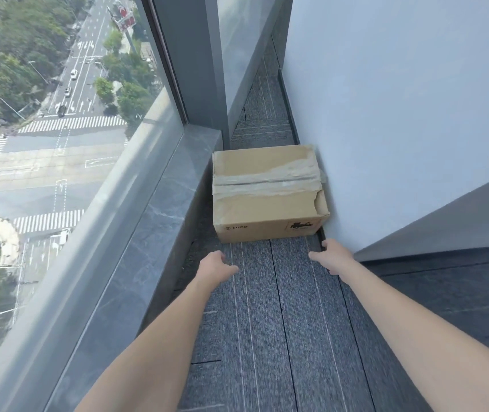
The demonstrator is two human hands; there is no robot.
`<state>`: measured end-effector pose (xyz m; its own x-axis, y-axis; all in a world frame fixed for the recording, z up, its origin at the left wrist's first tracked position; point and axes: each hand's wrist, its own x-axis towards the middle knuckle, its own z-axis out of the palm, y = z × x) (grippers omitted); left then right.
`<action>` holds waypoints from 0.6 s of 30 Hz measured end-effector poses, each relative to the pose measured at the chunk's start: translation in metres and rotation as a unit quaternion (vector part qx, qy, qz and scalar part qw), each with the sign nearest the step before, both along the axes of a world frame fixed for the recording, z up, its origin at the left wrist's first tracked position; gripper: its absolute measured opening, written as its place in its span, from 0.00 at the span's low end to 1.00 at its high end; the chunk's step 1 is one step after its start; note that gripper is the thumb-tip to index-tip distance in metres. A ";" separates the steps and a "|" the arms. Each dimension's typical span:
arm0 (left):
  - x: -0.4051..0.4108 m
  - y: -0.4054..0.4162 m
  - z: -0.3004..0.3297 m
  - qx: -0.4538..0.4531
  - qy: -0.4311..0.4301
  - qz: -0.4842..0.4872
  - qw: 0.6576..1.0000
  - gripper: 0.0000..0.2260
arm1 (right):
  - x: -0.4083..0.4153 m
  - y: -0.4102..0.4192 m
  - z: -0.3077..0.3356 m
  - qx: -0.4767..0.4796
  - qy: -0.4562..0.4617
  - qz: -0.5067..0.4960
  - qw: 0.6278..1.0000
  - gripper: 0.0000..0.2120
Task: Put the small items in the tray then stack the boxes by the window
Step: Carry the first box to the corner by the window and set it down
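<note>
A brown cardboard box with torn tape across its top sits on the grey carpet, wedged between the window sill and the white wall. Its right top flap is ripped. My left hand hovers just short of the box's near left corner, fingers apart and holding nothing. My right hand reaches toward the near right corner, also empty with fingers spread, close to the wall's base. Neither hand touches the box. No tray or small items are in view.
A dark stone window sill runs along the left under the large window. A white wall closes the right side. A narrow strip of carpet lies between them, continuing behind the box.
</note>
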<state>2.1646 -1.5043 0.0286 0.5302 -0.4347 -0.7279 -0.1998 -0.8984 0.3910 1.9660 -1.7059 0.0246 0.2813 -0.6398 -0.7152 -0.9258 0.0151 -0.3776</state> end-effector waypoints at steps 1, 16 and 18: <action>-0.007 0.004 0.018 0.012 0.002 -0.021 1.000 0.12 | -0.004 0.008 0.021 0.008 0.019 0.035 0.999 0.31; -0.154 0.044 0.464 0.080 -0.046 -0.381 0.920 0.14 | -0.135 0.128 0.492 0.057 0.027 0.093 0.994 0.22; -0.180 0.045 0.511 0.060 -0.052 -0.417 0.905 0.13 | -0.161 0.149 0.545 0.043 0.014 0.046 0.998 0.20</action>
